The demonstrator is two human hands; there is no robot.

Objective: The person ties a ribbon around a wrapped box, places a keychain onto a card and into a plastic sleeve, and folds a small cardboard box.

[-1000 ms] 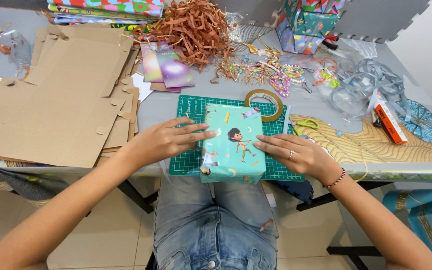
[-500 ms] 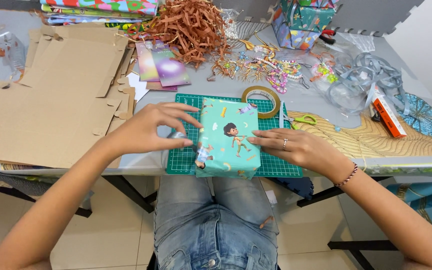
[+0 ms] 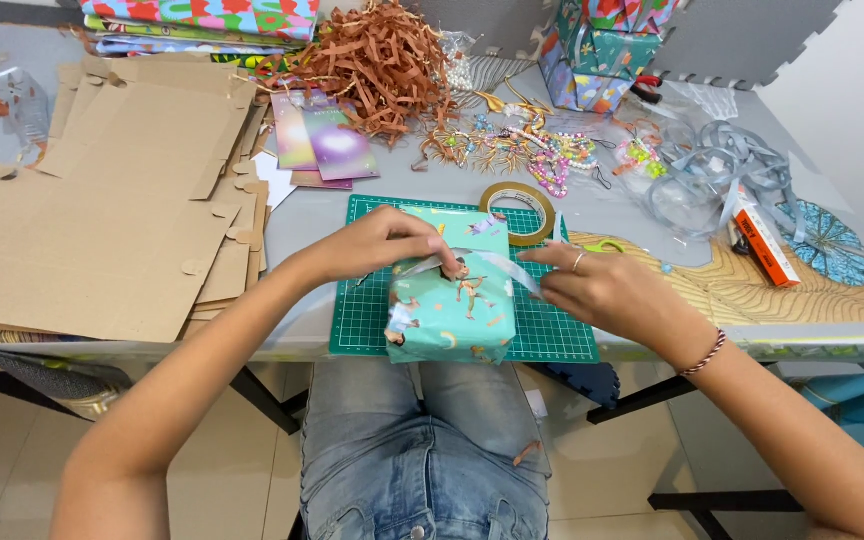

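A box wrapped in teal paper with small figures (image 3: 449,310) lies on a green cutting mat (image 3: 362,320) at the table's near edge. My left hand (image 3: 377,243) rests on the box's top left part and pinches one end of a clear tape strip (image 3: 492,262). My right hand (image 3: 597,285) pinches the strip's other end, stretching it across the top of the box. A ring sits on one finger of my right hand and a cord bracelet on that wrist.
A roll of tape (image 3: 519,208) lies just behind the mat. Flat cardboard sheets (image 3: 102,210) cover the left side. Shredded brown paper (image 3: 372,60), beads and trinkets (image 3: 542,150), wrapped boxes (image 3: 592,60), grey ribbon (image 3: 722,180) and an orange box (image 3: 760,240) stand behind and to the right.
Both hands left the sides of the wrapped box and came together over its top. A strip of clear tape is now stretched between them.
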